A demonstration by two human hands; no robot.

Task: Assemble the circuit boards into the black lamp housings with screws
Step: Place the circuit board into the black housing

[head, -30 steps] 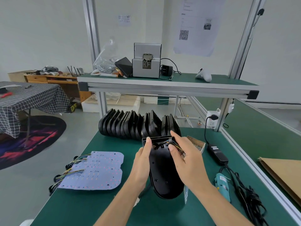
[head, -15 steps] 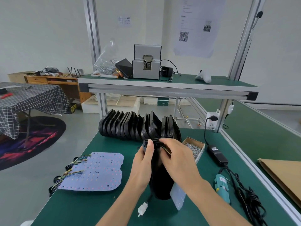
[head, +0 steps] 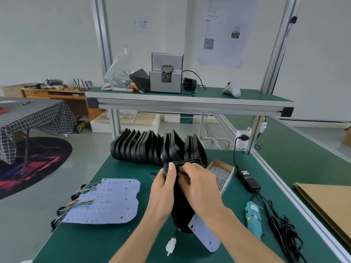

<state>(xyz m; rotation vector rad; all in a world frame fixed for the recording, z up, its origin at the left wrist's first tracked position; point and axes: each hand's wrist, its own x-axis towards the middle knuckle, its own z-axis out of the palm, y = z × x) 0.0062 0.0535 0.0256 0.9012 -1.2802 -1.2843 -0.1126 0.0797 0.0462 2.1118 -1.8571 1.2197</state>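
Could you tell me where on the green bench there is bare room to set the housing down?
Bare mat lies along the near edge, in front of the board stack, and between that stack and the left hand. The right side is crowded: screw box, adapter, screwdriver and tangled cable. The housing row fills the back.

Glossy black plastic on the lamp housing [head: 180, 209] and the stacked housings [head: 157, 147]. Matt green mat over the bench [head: 106, 242]. Brushed metal frame posts [head: 273, 46]. Shiny metal screws [head: 221, 174] in a cardboard box [head: 228, 184]. Checked cloth [head: 32, 118], paper poster [head: 226, 31].
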